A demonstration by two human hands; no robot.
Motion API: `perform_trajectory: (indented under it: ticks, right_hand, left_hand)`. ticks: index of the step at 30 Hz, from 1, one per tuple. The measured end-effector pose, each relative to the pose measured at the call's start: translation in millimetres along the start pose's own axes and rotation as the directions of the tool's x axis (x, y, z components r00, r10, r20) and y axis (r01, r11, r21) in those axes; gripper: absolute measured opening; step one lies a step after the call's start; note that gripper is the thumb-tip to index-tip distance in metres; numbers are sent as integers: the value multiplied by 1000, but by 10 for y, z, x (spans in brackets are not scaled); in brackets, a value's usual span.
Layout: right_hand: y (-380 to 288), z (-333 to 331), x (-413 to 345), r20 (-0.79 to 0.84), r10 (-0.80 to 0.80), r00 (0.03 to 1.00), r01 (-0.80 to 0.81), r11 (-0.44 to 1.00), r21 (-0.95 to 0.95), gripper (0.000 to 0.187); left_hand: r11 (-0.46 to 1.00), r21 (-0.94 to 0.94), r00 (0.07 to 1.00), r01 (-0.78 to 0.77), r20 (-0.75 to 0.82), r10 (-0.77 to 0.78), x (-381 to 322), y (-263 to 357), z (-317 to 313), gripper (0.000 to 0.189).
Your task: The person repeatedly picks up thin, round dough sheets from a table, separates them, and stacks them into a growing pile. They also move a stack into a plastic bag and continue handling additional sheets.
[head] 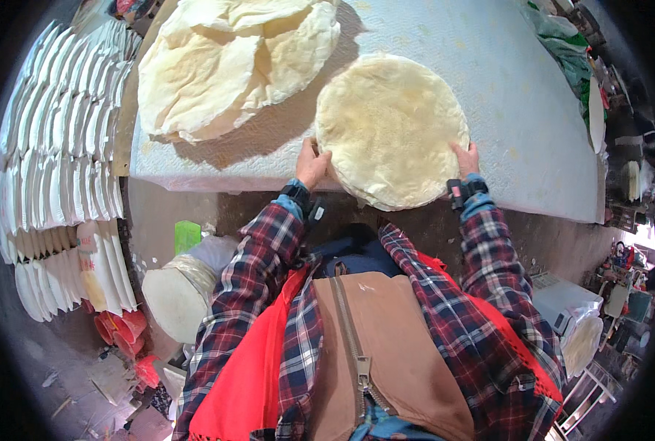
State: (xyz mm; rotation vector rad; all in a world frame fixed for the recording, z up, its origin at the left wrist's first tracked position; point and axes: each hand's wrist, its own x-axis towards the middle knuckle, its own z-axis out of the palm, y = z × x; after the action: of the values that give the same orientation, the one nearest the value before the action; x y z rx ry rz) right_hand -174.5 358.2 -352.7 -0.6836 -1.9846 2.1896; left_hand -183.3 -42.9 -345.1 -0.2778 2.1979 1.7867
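Note:
A stack of round, pale yellow flat sheets [390,129], like thin flatbreads, lies at the front edge of a padded table and juts a little over it. My left hand [312,164] grips the stack's left rim, thumb on top. On the opposite rim, my right hand [465,159] holds on with its thumb above; its other fingers are mostly hidden. Further left on the table rests a larger heap of similar sheets [239,66], folded and overlapping. My hands do not touch that heap.
A white quilted cover [503,116] spreads over the table. Piled white sacks [63,132] stand at the left. Below the table edge are a wrapped round stack [176,303] and red plastic items [120,331]. A white appliance-like box [561,300] sits low at the right.

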Motion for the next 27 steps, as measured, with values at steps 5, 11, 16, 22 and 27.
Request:
perform_trajectory:
  ticks: [5, 11, 16, 22, 27]
  right_hand:
    - [217, 8, 376, -176, -92, 980, 58, 980, -191, 53]
    - [18, 224, 262, -408, -175, 896, -205, 651, -731, 60]
    - [56, 229, 251, -411, -156, 898, -180, 723, -667, 55]
    - [16, 85, -29, -232, -88, 969, 40, 978, -206, 55]
    - [-58, 548, -786, 442, -557, 704, 626, 192, -756, 78]
  left_hand:
    - [986, -48, 986, -159, -49, 156, 347, -96, 130, 47]
    - [902, 418, 952, -105, -219, 212, 361, 23, 499, 78]
    - [909, 407, 960, -89, -210, 187, 394, 0, 517, 86]
    - [958, 177, 933, -224, -244, 263, 407, -232, 424, 74]
    - [969, 26, 930, -245, -277, 243, 407, -223, 464, 71]
